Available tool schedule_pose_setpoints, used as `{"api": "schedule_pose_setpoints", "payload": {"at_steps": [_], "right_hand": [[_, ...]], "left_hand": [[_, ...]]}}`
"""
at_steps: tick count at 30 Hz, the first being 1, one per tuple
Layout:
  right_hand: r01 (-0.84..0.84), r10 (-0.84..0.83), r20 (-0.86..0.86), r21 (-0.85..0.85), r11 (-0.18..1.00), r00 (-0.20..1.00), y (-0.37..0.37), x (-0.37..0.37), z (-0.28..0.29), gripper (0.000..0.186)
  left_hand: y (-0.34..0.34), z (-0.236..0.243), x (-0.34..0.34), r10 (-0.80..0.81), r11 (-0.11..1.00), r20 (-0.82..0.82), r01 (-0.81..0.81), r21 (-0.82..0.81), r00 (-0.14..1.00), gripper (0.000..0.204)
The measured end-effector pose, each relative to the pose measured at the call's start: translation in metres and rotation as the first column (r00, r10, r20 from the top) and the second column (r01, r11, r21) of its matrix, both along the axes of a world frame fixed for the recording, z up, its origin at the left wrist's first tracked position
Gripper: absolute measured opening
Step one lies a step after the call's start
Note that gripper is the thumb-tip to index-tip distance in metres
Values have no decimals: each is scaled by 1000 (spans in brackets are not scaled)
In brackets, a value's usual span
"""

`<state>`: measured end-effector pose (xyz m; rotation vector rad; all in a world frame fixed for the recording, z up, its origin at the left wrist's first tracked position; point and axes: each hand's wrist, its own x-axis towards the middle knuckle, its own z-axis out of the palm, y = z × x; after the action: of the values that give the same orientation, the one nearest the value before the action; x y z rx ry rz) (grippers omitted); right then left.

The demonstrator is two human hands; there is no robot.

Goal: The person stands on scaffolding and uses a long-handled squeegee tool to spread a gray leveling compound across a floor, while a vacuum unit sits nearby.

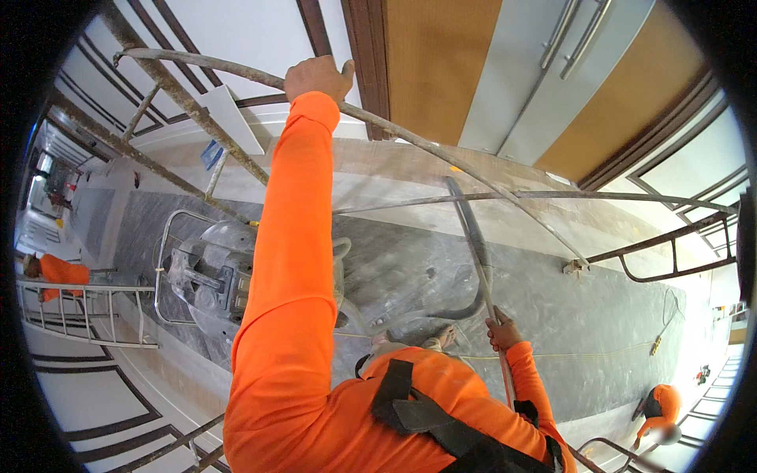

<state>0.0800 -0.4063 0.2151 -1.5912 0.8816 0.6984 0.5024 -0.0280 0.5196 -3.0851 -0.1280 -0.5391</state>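
Scaffolding work looks mid-way: left hand [318, 76] is clamped on the curved top rail [410, 140] at upper centre, right hand [501, 332] grips a thin pole [478, 264] at lower centre, floor machine [211, 277] idle below.

Only one label that I can see: a small blue sticker [210, 153] on the pale wall, just beside the scaffold tube [217, 172] (print too small to read).

left hand [318, 77] gripping scaffold bar [410, 140], machine [211, 276] below
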Motion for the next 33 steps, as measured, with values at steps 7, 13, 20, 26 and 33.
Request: {"api": "schedule_pose_setpoints", "payload": {"at_steps": [7, 13, 20, 26, 33], "right_hand": [[207, -206, 45, -5, 978, 978, -32, -29, -18, 64], [339, -345, 35, 112, 934, 938, -31, -41, -22, 65], [200, -204, 14, 148, 969, 979, -2, -47, 0, 64], [47, -54, 32, 191, 980, 998, 32, -33, 1, 63], [-151, 143, 102, 83, 985, 984, 70, 5, -13, 62]], "left_hand": [[-3, 3, -3, -4, 1000, -26, 5, 21, 1000, 63], [-4, 3, -4, -10, 1000, -15, 10, 17, 1000, 63], [0, -3, 2, -19, 999, 7, 19, 26, 1000, 62], [-2, -3, -1, -27, 999, 10, 27, 29, 1000, 62], [-1, -1, -1, -39, 999, -3, 39, 11, 999, 62]]}}
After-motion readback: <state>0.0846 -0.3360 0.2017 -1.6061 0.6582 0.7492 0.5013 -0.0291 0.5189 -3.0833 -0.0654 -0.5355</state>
